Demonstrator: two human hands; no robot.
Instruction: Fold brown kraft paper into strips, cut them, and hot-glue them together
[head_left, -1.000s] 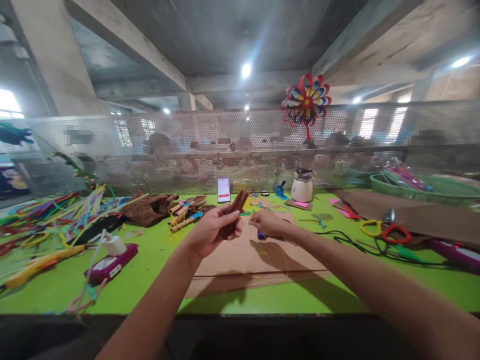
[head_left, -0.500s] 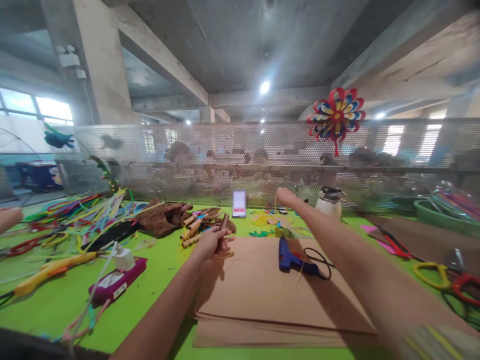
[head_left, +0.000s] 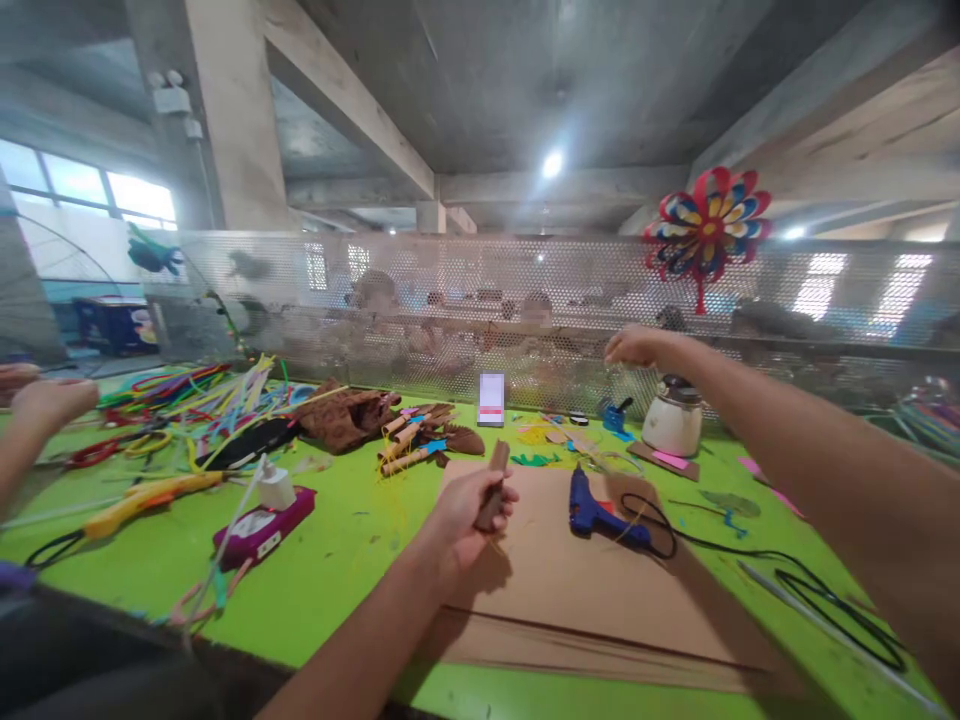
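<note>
My left hand (head_left: pixel 465 515) is closed around a narrow brown piece (head_left: pixel 496 488), perhaps rolled paper or bark, held above a stack of brown cardboard sheets (head_left: pixel 570 600). My right hand (head_left: pixel 636 347) is raised at the far side, in front of the perforated screen and above a white jar (head_left: pixel 673 420). Its fingers are bent together; whatever they pinch is too small to make out. Between my arms a blue glue gun (head_left: pixel 596 508) lies on the cardboard, its black cord running to the right. Small brown rolls tied with yellow strands (head_left: pixel 405 450) lie beyond my left hand.
A phone (head_left: pixel 491 400) stands against the perforated screen (head_left: pixel 450 350). To the left are a purple power strip (head_left: pixel 262 530), a yellow glue gun (head_left: pixel 142 500), a dark brown lump (head_left: pixel 349 420) and bundled colourful strips (head_left: pixel 232 400). Another person's hands (head_left: pixel 56 405) show at the left edge.
My right hand has moved right and up, clear of the jar. My left hand has turned and come nearer, still holding the brown piece. The view has shifted left.
</note>
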